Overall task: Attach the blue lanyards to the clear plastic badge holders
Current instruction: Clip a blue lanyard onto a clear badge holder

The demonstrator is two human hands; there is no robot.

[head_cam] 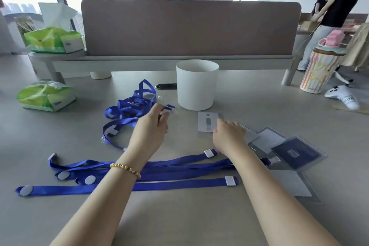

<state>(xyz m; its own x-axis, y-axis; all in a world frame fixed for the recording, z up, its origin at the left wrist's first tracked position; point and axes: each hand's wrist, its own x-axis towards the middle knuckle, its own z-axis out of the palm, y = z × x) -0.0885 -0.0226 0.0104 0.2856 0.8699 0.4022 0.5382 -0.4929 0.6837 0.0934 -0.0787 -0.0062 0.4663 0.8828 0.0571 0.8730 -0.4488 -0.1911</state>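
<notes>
Grey and wide, the counter (199, 215) fills the view in an office with tall windows; a brown divider panel (187, 26) stands along its far edge, and people are partly visible beyond it.

Two bare forearms reach in from the near edge. The left hand (151, 126), with a gold bead bracelet (125, 170) on its wrist, is curled and pinches the clip end of a blue lanyard (168, 109), lifted a little above the counter. That end leads back to a tangled pile of lanyards (127, 110) toward the far left of the counter's middle. The right hand (229, 136) rests with fingers spread fairly flat on a clear badge holder (207, 122), pressing it to the counter; whether any finger curls under its edge cannot be seen.

Just right of that hand, more badge holders (267, 142) lie overlapping, one holding a dark blue card (297, 154). Nearer the front edge, several straightened lanyards (159, 183) lie side by side under the forearms, white tabs at their ends.

A white cylindrical tub (196, 86) stands behind the hands, a small black object (165, 86) just to its left. A green tissue pack (46, 96) sits toward the left edge, another (56, 41) on a raised shelf at the far left corner. A white game controller (343, 96) lies near the right edge.
</notes>
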